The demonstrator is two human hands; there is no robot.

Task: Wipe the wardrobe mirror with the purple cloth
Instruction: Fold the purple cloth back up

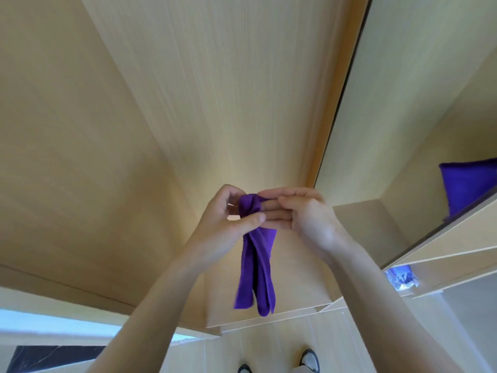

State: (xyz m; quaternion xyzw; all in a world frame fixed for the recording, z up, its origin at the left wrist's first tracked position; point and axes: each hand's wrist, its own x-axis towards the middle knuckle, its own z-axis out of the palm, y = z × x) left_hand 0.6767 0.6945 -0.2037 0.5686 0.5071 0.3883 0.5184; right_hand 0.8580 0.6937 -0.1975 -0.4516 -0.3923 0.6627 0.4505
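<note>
Mid-frame: bunched purple fabric cloth [258, 265] pinched in curled left hand [228, 215], straight-fingered right hand [305, 219] against it. Off glass wardrobe mirror [403, 103] at right; wiping apparently all ahead.

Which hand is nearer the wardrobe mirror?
Right. The right hand lies on the mirror's side of the purple cloth, with the mirror off to its right. The left hand pinches the cloth from the far side, further from the mirror.

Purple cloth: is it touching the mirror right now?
No, the purple cloth hangs between the left hand and right hand, apart from the mirror.
</note>
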